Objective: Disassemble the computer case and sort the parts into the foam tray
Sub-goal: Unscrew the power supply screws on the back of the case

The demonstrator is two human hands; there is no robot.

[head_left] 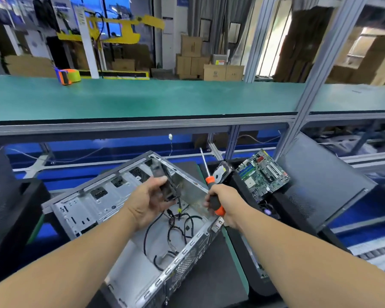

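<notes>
fan: a black, boxy part point(167, 188), blurred, sat inside the case at its far end, against the far wall; I took it for a fan, though its shape was unclear.
left hand: the left hand point(150, 200) curled round the fan from the near side, thumb on top, gripping it.
key relation: the fan lay directly in the left hand; its cables point(176, 223) ran down toward the case floor, so lifting out probably meant pulling up and away from those leads.
right hand: the right hand point(218, 208), right of the case, held fast a screwdriver point(211, 187), shaft pointing up and away.
case: bare grey sheet metal point(125, 201), open-topped, perforated near wall, long axis running near-right to far-left.
cables: thin, black, looped loosely.
motherboard: green board point(262, 172) right of the case, tilted.
</notes>
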